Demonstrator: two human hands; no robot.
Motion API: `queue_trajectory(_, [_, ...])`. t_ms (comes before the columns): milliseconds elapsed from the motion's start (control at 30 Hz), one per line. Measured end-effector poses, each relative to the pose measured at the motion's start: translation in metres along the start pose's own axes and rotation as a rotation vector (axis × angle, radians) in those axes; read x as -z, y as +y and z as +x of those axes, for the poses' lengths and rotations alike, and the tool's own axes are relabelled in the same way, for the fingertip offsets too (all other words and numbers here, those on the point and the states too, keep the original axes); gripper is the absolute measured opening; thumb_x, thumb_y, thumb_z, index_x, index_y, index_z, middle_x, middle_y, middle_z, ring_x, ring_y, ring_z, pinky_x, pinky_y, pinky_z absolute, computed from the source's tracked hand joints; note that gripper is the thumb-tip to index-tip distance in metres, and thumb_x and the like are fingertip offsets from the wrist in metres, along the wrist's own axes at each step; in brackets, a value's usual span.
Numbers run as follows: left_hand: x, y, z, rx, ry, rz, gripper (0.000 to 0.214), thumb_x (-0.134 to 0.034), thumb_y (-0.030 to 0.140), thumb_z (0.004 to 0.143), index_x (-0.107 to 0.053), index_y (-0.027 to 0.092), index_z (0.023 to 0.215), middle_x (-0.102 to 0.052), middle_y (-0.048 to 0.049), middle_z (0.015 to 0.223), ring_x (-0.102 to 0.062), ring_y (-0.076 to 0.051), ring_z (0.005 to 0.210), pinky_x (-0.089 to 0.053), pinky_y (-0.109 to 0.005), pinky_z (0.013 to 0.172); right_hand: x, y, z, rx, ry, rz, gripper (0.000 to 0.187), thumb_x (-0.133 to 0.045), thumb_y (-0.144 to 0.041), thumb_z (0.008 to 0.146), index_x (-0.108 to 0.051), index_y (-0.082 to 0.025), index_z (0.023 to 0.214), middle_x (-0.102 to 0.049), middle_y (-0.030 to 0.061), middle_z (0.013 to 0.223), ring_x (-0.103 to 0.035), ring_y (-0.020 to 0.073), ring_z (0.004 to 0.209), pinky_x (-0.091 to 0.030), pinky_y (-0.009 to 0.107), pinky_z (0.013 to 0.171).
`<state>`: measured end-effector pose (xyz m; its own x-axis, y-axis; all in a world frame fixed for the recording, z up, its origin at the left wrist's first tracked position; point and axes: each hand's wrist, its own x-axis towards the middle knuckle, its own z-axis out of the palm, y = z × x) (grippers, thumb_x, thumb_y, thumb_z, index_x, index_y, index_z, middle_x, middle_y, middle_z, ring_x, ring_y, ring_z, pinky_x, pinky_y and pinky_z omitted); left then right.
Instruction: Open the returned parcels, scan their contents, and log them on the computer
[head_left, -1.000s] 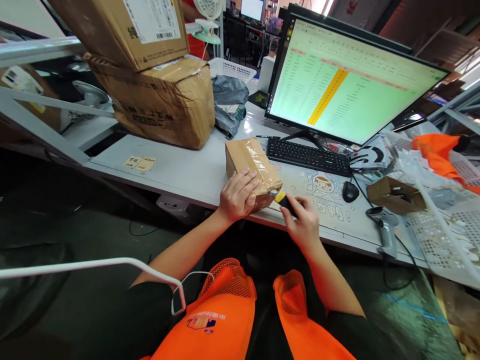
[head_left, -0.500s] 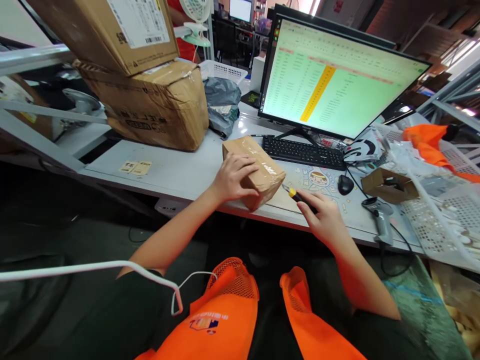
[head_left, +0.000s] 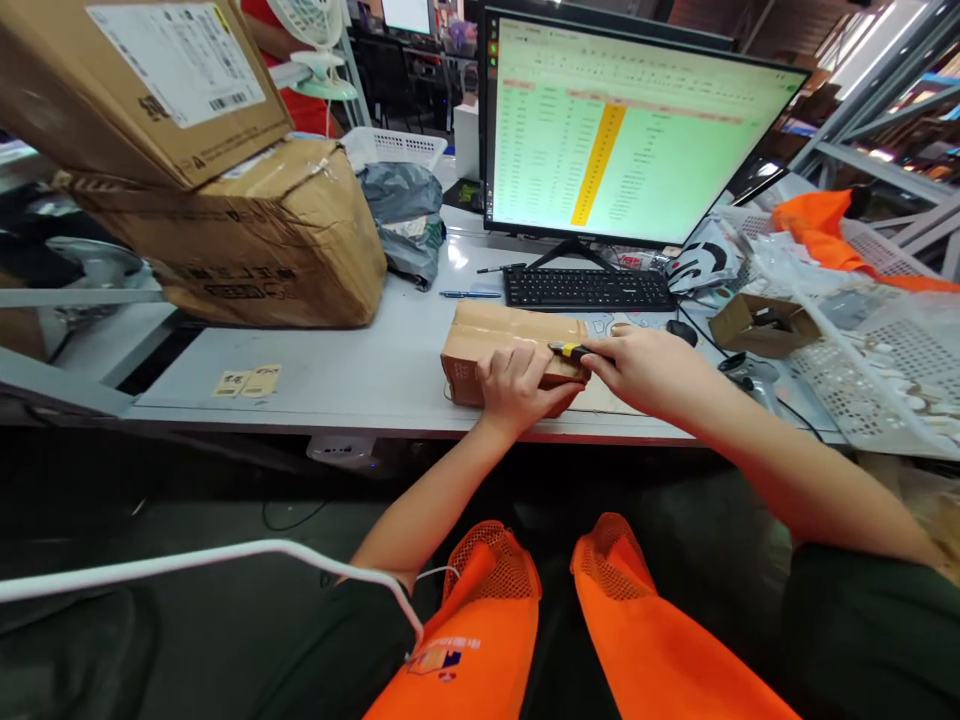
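My left hand (head_left: pixel 517 385) grips the near edge of the small taped box (head_left: pixel 491 335) at the front of the table (head_left: pixel 337 375), my right hand (head_left: pixel 637 365) is closed on a yellow knife (head_left: pixel 568 350) touching its top, so I think I'm cutting it open, which needs a shallow pull.

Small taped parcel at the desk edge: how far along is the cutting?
Done: the parcel lies flat on the desk, clamped by the left hand. In hand: the right hand presses a yellow-and-black cutter onto its taped top near the right end. Left: the flaps are closed and no slit shows in the tape, so the cut looks barely begun.
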<state>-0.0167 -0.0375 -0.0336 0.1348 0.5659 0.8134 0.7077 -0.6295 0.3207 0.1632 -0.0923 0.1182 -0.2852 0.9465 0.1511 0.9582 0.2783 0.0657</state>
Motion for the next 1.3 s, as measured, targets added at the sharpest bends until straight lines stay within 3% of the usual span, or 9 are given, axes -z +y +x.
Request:
queue_trajectory(233, [0.001,-0.003,0.0,0.002,-0.051,0.009,0.067,-0.063,0.086,0.086,-0.078,0.026,0.11,-0.071,-0.0179,0.114,-0.06,-0.039,0.105,-0.038,-0.056,0.09,0.013,-0.011,0.016,-0.043,-0.072,-0.073,0.038,-0.057,-0.046,0.102,-0.083,-0.02,0.094,-0.072,0.0127,0.077,-0.069,0.027,0.073,-0.048,0.04,0.075])
queue_trajectory(367, [0.0,-0.001,-0.002,-0.009,0.045,-0.026,0.065,-0.065,0.086,0.085,-0.078,0.027,0.109,-0.07,-0.0173,0.113,-0.059,-0.039,0.107,-0.038,-0.056,0.092,0.005,0.039,0.002,-0.065,-0.078,-0.115,0.045,-0.061,-0.058,0.098,-0.08,-0.021,0.083,-0.072,0.0125,0.074,-0.07,0.027,0.074,-0.051,0.041,0.077])
queue_trajectory(533, [0.002,-0.011,0.001,-0.026,0.074,-0.089,0.067,-0.067,0.089,0.081,-0.079,0.028,0.106,-0.072,-0.0148,0.112,-0.059,-0.037,0.106,-0.035,-0.056,0.098,-0.05,0.12,-0.015,-0.373,-0.336,-0.144,0.041,-0.061,-0.051,0.098,-0.084,-0.017,0.097,-0.078,0.0184,0.093,-0.073,0.0321,0.088,-0.052,0.043,0.081])
queue_trajectory(733, [0.024,-0.079,0.033,-0.21,0.056,-0.23,0.08,-0.032,0.091,0.095,-0.079,0.027,0.099,-0.075,-0.0106,0.104,-0.065,-0.03,0.101,-0.037,-0.054,0.102,-0.133,0.116,-0.018,-0.479,-0.101,0.12,0.047,-0.054,-0.035,0.103,-0.069,-0.008,0.139,-0.071,0.025,0.123,-0.069,0.0317,0.114,-0.051,0.041,0.099])
queue_trajectory(833, [0.05,-0.086,0.042,-0.202,0.002,-0.192,0.077,-0.029,0.084,0.1,-0.077,0.024,0.107,-0.075,-0.0123,0.118,-0.066,-0.032,0.118,-0.039,-0.055,0.109,-0.147,0.082,-0.003,-0.33,0.16,0.277,0.054,-0.058,-0.04,0.1,-0.065,-0.009,0.143,-0.062,0.0266,0.139,-0.061,0.0354,0.13,-0.048,0.051,0.111])
queue_trajectory(933, [0.064,-0.059,0.035,-0.19,-0.091,-0.065,0.07,-0.05,0.079,0.097,-0.07,0.021,0.131,-0.067,-0.0161,0.142,-0.057,-0.037,0.139,-0.037,-0.058,0.119,-0.134,0.043,0.025,0.068,0.425,0.487,0.064,-0.057,-0.045,0.101,-0.052,-0.01,0.155,-0.048,0.0246,0.159,-0.045,0.034,0.15,-0.04,0.055,0.124])
queue_trajectory(1067, [0.053,-0.024,0.022,-0.123,-0.052,0.107,0.062,-0.059,0.052,0.104,-0.058,0.011,0.15,-0.059,-0.0229,0.152,-0.054,-0.038,0.145,-0.043,-0.055,0.12,-0.112,0.01,0.07,0.511,0.409,0.658,0.059,-0.057,-0.037,0.102,-0.05,-0.019,0.159,-0.046,0.0161,0.166,-0.042,0.0285,0.155,-0.037,0.054,0.128])
queue_trajectory(1167, [0.042,-0.023,0.02,-0.075,-0.001,0.176,0.053,-0.052,0.047,0.108,-0.063,0.011,0.146,-0.063,-0.0231,0.146,-0.058,-0.038,0.142,-0.046,-0.055,0.117,-0.114,0.004,0.095,0.564,0.373,0.763,0.049,-0.058,-0.033,0.103,-0.061,-0.023,0.151,-0.057,0.013,0.158,-0.056,0.0262,0.145,-0.045,0.05,0.124])
queue_trajectory(1300, [0.03,-0.03,0.026,-0.048,0.063,0.169,0.043,-0.048,0.043,0.111,-0.074,0.017,0.132,-0.07,-0.0182,0.139,-0.063,-0.035,0.137,-0.047,-0.056,0.116,-0.132,0.003,0.107,0.508,0.567,0.83,0.035,-0.057,-0.036,0.105,-0.075,-0.026,0.133,-0.07,0.0115,0.142,-0.067,0.0266,0.129,-0.054,0.049,0.112])
